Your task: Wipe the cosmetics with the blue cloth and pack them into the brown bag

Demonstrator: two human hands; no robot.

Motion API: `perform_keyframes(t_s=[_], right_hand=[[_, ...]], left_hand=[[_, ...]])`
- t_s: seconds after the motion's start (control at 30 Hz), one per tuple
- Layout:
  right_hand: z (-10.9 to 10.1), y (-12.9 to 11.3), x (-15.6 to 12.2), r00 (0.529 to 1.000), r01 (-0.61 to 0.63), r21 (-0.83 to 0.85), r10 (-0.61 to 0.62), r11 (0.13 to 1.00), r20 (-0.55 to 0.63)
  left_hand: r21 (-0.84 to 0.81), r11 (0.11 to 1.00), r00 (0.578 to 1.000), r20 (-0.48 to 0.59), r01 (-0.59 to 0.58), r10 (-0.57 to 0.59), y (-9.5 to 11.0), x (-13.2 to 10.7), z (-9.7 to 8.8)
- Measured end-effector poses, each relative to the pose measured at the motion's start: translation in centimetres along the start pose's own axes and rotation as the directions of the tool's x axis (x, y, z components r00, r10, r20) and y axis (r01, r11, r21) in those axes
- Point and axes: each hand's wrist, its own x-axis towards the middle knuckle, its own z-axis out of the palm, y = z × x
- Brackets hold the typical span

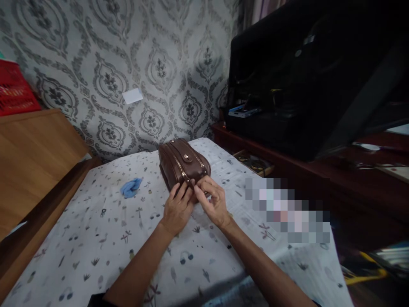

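Observation:
A brown leather bag (183,160) with gold zippers and a small clasp tab on top lies on the patterned bedsheet. My left hand (179,209) rests against the bag's near end, its fingers bent over the edge beside one zipper. Close beside it, my right hand (214,201) is closed, thumb and forefinger pinched at the same near end. What exactly lies between those fingertips is hidden by the hand. To the left of the bag, a crumpled blue cloth (131,187) lies on the sheet.
A wooden board (41,153) borders the bed at left, with a red box (15,89) on top. At right stand a large black television (287,85) and a dark red cabinet (255,147) with an open drawer (254,163). Patterned wallpaper (153,72) covers the wall behind.

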Motion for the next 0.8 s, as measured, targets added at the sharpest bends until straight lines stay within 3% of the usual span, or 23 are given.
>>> perform_keyframes(t_s=[0.27,0.4,0.5,0.67,0.8], right_hand=[[-0.2,0.9,-1.3,0.99,-0.055,-0.078,0.045,0.995,-0.131],[0.0,2.2,-1.2,0.955,-0.185,-0.062,0.165,0.981,-0.247],[-0.1,2.7,-0.9,0.941,-0.242,0.009,0.236,0.97,-0.243],[-0.4,2.4,-0.7,0.958,-0.145,0.049,0.153,0.988,-0.244],[-0.4,2.2,-0.5,0.962,-0.178,0.13,0.2,0.976,-0.186]], left_hand=[[0.003,1.0,1.0,0.008,0.015,-0.015,0.4,0.2,-0.4],[0.005,1.0,0.999,0.042,0.025,-0.025,0.4,0.6,-0.8],[0.026,0.999,0.997,0.062,0.038,-0.039,0.5,0.8,-0.9],[0.04,0.998,0.997,0.057,0.045,-0.047,0.7,0.7,-0.5],[0.068,0.996,0.996,0.065,0.051,-0.055,0.8,0.8,-0.4]])
